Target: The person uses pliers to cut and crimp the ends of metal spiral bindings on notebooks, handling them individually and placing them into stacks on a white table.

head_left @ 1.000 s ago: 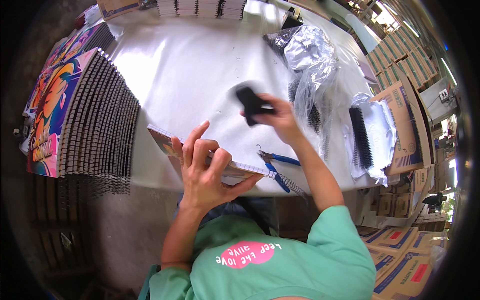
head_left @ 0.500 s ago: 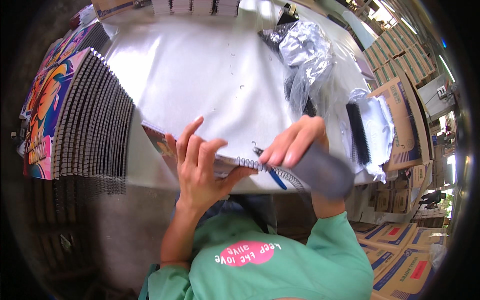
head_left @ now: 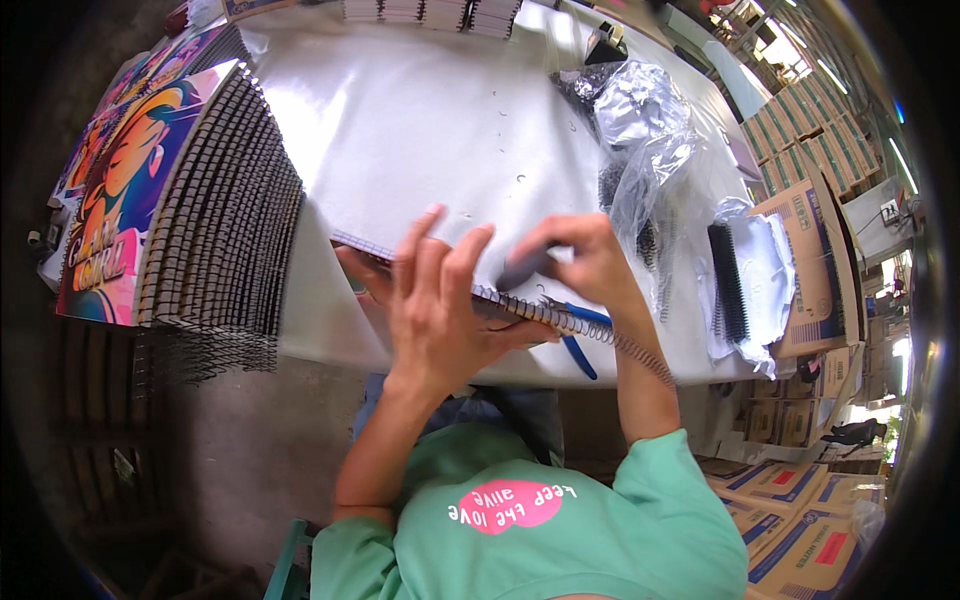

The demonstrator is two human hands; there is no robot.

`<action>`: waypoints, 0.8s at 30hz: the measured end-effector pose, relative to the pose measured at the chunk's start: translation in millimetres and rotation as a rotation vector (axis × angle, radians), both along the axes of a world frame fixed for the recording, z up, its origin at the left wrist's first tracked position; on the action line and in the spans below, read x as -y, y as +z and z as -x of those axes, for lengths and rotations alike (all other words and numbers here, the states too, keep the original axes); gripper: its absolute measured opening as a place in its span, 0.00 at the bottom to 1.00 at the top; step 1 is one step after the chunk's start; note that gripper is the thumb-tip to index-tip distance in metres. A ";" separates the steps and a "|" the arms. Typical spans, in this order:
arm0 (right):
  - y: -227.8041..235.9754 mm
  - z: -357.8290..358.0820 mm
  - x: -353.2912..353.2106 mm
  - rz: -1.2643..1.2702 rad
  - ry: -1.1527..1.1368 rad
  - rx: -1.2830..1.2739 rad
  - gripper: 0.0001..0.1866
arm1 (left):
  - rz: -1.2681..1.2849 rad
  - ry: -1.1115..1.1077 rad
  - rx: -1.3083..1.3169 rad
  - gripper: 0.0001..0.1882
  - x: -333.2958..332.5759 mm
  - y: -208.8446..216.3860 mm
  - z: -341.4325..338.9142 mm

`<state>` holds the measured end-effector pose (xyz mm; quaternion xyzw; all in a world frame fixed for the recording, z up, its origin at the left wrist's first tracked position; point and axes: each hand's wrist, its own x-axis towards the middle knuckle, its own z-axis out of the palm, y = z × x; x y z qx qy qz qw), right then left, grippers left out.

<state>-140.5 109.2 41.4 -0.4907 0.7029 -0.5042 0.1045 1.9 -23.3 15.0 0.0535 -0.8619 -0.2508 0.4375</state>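
My left hand (head_left: pixel 430 305) grips a notebook (head_left: pixel 362 246) at the near edge of the table, fingers raised over the top and thumb along its lower side. A dark wire coil (head_left: pixel 610 338) runs through the notebook's edge, and its loose end trails right past my right forearm. Pinched in my right hand (head_left: pixel 582 258) is a dark grey, flat, rounded piece (head_left: pixel 525 268), which is close against the coil; I cannot tell its exact kind. Blue-handled pliers (head_left: pixel 578 358) lie under the coil at the table edge, partly hidden by it.
A tall stack of coil-bound notebooks (head_left: pixel 215 210) with colourful covers stands at the left. Small wire scraps (head_left: pixel 520 178) dot the white table (head_left: pixel 400 130). To the right are a clear plastic bag (head_left: pixel 650 110), black coils (head_left: pixel 728 285) on white wrapping and a cardboard box (head_left: pixel 805 270).
My right hand has swung the dark grey piece from right of the coil leftward to the notebook's edge. The coil and pliers show more fully. The whole view has shifted slightly.
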 end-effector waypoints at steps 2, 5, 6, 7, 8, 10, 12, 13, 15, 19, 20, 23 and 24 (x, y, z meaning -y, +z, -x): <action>-0.6 0.1 -0.8 -0.052 -0.102 0.182 0.12 | -0.007 0.069 0.022 0.38 18.1 4.4 -9.2; 20.4 -12.9 14.3 0.104 0.306 0.172 0.11 | -0.031 0.080 -0.010 0.32 29.8 7.9 -5.6; 0.7 -4.8 23.6 -0.038 0.103 0.113 0.10 | -0.026 0.072 0.004 0.32 30.6 8.7 -6.5; -1.5 3.6 24.5 -0.150 -0.025 -0.083 0.10 | -0.021 0.064 0.019 0.32 31.1 8.9 -8.3; -1.4 2.9 22.5 0.133 0.163 0.180 0.10 | -0.047 0.030 -0.003 0.31 31.3 5.3 -9.1; 6.4 5.7 27.1 0.455 0.549 0.318 0.12 | -0.082 0.026 0.019 0.32 36.6 4.7 -8.0; 10.5 -3.5 33.9 0.009 0.210 -0.013 0.13 | -0.056 0.040 0.000 0.35 38.8 9.4 -9.6; -1.1 3.6 38.6 -0.141 -0.019 -0.105 0.14 | -0.100 0.029 -0.020 0.35 39.5 8.1 -12.0; 1.9 3.4 35.0 0.261 0.222 0.416 0.14 | -0.202 0.033 -0.085 0.37 44.2 -2.6 -12.4; 2.0 -1.1 56.3 -0.100 0.094 -0.031 0.11 | -0.243 -0.071 -0.125 0.38 52.0 -5.6 -4.7; 2.8 0.9 58.3 0.041 0.126 0.125 0.11 | -0.274 -0.058 -0.088 0.42 54.5 -10.9 -5.4; 25.7 -9.4 63.8 0.258 0.539 0.086 0.12 | -0.618 -0.119 -0.132 0.47 55.5 -15.6 -1.1; 18.5 -8.1 69.1 0.066 0.352 0.047 0.11 | -0.635 -0.137 -0.144 0.48 56.2 -18.5 -1.5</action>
